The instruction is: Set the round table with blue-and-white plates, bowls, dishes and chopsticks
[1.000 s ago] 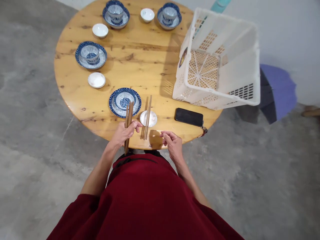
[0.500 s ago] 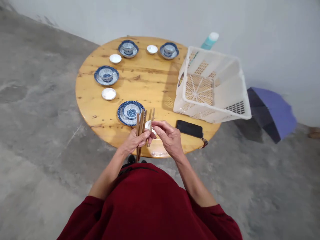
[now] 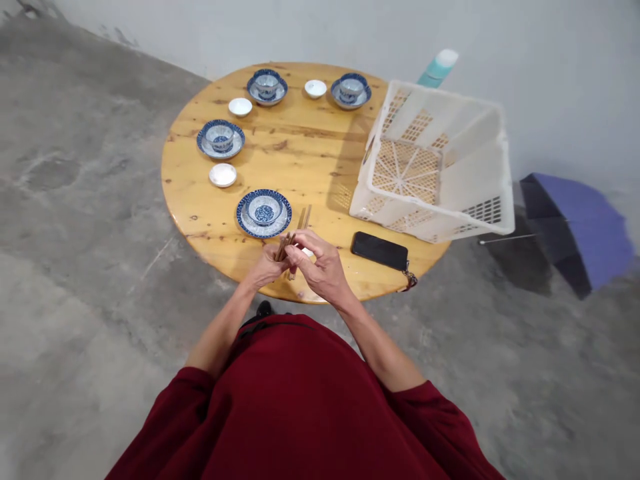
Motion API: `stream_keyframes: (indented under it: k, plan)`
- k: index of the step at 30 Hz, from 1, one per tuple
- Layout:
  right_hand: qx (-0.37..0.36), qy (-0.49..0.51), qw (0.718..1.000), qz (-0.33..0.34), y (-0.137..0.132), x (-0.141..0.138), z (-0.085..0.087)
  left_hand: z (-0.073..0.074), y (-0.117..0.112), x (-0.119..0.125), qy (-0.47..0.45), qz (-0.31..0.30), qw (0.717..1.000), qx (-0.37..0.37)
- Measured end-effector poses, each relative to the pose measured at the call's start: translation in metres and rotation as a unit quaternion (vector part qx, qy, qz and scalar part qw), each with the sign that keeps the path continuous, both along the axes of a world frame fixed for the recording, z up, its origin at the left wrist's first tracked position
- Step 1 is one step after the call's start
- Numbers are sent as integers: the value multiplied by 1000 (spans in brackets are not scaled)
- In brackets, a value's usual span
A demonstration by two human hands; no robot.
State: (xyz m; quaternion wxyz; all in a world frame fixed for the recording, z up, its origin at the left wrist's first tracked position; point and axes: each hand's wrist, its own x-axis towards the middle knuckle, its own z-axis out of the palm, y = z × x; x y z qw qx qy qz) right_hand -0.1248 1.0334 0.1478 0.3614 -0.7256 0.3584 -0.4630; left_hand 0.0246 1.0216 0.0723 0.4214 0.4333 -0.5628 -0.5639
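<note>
My left hand (image 3: 270,265) is closed around a bundle of brown wooden chopsticks (image 3: 283,245) above the near edge of the round table. My right hand (image 3: 320,265) meets it from the right, with thumb and fingers pinched on the chopsticks. Paler chopstick ends (image 3: 305,217) stick out beyond the right fingers; whether these rest on the table is unclear. Just past my hands sits a blue-and-white plate with a bowl (image 3: 264,212) on it. A small white dish (image 3: 308,253) is mostly hidden behind my right hand.
Other bowl-and-plate sets (image 3: 221,139) and small white dishes (image 3: 223,175) line the round wooden table (image 3: 280,167). A white plastic crate (image 3: 435,167) stands at the right, a black phone (image 3: 380,251) before it. A turquoise bottle (image 3: 439,68) is behind; a purple umbrella (image 3: 585,227) lies on the floor.
My right hand has moved left onto the chopsticks in my left hand. The bundle has tipped, so less of its length shows. The view has shifted slightly.
</note>
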Motion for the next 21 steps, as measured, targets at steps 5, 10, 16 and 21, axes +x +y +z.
stream_keyframes:
  k: [5,10,16,21]
  plan:
    - [7,16,999,34,0,-2,-13,-17,1,1,62,-45,997,28]
    - [21,33,997,67,-2,-4,-16,-28,-1,3,52,-35,998,21]
    - [15,68,994,82,-7,-9,-18,-33,0,6,11,-54,998,29]
    - [3,73,995,73,-9,-9,-19,-23,3,7,28,-52,998,13]
